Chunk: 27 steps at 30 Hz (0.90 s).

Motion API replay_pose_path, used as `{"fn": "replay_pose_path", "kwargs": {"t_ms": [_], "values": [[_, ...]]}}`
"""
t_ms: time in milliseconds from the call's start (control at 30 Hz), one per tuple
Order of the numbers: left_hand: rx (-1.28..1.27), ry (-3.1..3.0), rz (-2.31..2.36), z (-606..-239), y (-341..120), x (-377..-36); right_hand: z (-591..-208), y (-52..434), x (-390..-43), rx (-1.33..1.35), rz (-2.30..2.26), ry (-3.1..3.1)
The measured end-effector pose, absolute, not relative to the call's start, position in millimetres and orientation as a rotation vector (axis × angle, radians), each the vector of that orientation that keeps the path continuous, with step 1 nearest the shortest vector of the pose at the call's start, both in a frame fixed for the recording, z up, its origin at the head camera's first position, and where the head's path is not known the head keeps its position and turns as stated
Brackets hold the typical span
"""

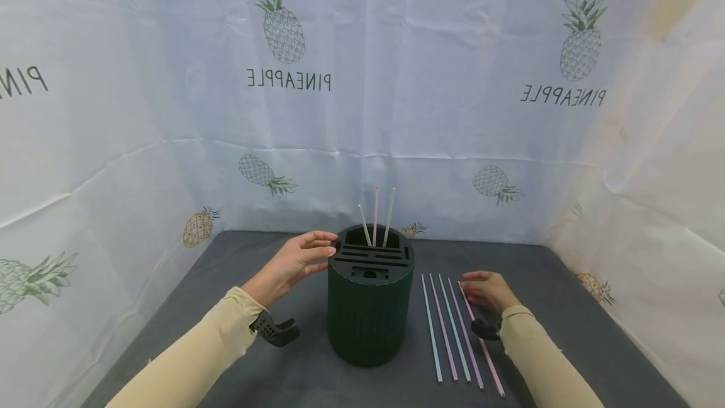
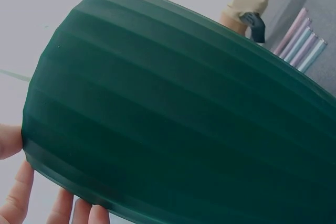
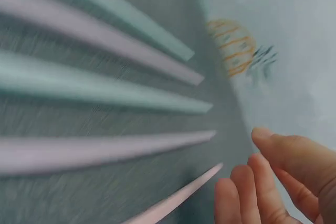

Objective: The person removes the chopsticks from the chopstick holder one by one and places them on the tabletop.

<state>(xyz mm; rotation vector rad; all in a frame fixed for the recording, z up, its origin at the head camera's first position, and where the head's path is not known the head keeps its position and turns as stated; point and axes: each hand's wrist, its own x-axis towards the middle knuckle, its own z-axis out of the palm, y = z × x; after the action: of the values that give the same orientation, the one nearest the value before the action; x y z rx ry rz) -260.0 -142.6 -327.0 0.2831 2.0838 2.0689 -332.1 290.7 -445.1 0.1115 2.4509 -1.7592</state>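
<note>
While a dark green, ribbed, cylindrical holder (image 1: 370, 320) with a black slotted top (image 1: 344, 269) is touched at its upper left side by the loosely extended fingers of the left hand (image 1: 294, 263), nothing is held by the right hand (image 1: 488, 291), its fingers slightly bent. Just beside that hand, a slender pink stick (image 1: 492, 370) is laid rightmost on the dark grey table (image 1: 300, 376), beside two pale blue sticks (image 1: 432, 332) and two lilac sticks (image 1: 444, 332). Another pink stick (image 1: 376, 213) and two pale green sticks (image 1: 389, 215) are stood in the holder's rear compartment.
</note>
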Motion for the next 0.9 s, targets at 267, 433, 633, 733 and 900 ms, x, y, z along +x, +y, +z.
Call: {"fn": "replay_pose_path", "kwargs": {"t_ms": [267,433,633,733,900], "values": [[0.286,2.078,2.071,-327,-143,-260,-388,275,-330,-0.128,-1.904,2.365],[0.283,2.077,2.07,-327,-143,-261,-345,256,-327,-0.255,-2.058,2.317],[0.277,2.069,2.081,-326,-143,-260,-300,221,-323,-0.439,-2.194,2.258],[0.28,2.066,2.084,-326,-143,-260,-284,202,-320,-0.531,-2.244,2.207],[0.281,2.066,2.081,-327,-143,-260,-271,175,-319,-0.676,-2.247,2.144]]}}
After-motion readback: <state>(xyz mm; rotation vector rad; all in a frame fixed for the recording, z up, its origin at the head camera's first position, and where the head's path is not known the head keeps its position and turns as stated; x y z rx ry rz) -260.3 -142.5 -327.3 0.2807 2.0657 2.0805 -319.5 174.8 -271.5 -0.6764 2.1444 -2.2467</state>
